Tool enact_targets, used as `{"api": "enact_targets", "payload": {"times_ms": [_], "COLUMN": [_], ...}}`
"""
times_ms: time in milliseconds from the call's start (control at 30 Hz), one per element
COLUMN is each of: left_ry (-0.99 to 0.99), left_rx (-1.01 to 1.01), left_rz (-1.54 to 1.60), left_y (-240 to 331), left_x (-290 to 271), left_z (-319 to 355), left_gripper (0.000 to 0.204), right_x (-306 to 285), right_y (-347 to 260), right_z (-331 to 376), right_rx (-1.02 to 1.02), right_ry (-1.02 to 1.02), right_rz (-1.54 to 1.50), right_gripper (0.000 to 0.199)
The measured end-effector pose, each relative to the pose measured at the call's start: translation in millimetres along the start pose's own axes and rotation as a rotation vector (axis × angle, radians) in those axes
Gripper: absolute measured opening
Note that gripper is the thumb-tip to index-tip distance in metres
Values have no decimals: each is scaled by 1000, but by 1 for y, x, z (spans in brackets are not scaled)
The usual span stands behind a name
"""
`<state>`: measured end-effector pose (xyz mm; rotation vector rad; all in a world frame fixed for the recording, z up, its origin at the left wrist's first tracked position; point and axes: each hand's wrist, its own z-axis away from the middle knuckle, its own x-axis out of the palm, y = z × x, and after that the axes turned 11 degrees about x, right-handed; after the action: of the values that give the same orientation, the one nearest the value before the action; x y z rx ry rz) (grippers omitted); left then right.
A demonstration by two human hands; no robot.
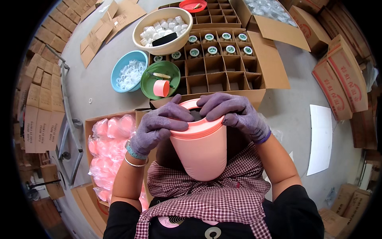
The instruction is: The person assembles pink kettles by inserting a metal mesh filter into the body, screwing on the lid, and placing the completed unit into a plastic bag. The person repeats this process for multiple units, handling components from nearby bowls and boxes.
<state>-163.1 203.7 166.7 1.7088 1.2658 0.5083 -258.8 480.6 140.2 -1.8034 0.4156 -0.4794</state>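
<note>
Before my apron, both gloved hands hold a pink tapered canister (201, 157) by its top. My left hand (159, 121) grips the pink lid rim, fingers bent over its left side. My right hand (236, 113) holds the rim's right side, with fingertips at the dark opening in the middle. A pink loop, seemingly a handle, rises at the far side of the lid, partly hidden by my fingers. Just beyond my left hand sits a green basin (148, 83), with a pink ring (161, 88) and small pieces in it.
A divided carton (274, 77) beyond my hands holds several jars with green-and-white tops. Left of it stand a cream basin (137, 30) of white caps and a blue basin (115, 75) of clear rings. Bagged pink parts (105, 147) fill a carton at left. Stacked cartons (338, 79) line the right.
</note>
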Motion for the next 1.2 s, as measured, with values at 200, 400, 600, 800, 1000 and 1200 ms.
{"api": "enact_targets", "payload": {"times_ms": [200, 400, 600, 800, 1000, 1200], "left_ry": [84, 73, 175, 663, 413, 159], "left_rx": [75, 12, 5, -26, -18, 25], "left_rz": [-58, -612, -602, 335, -184, -794], "left_y": [3, 48, 50, -26, -5, 53], "left_x": [19, 60, 63, 46, 64, 88], "left_z": [16, 7, -3, 9, 26, 7], "left_gripper": [69, 60, 55, 69, 76, 74], "right_x": [19, 30, 32, 81, 60, 37], "right_y": [4, 27, 10, -50, -11, 16], "right_z": [6, -7, -9, 9, 34, 15], "right_rx": [-3, 129, 145, -228, -121, 57], "right_ry": [83, 159, 350, 395, 349, 368], "right_rz": [-42, -89, -54, 833, 460, 23], "right_gripper": [49, 43, 25, 42, 29, 42]}}
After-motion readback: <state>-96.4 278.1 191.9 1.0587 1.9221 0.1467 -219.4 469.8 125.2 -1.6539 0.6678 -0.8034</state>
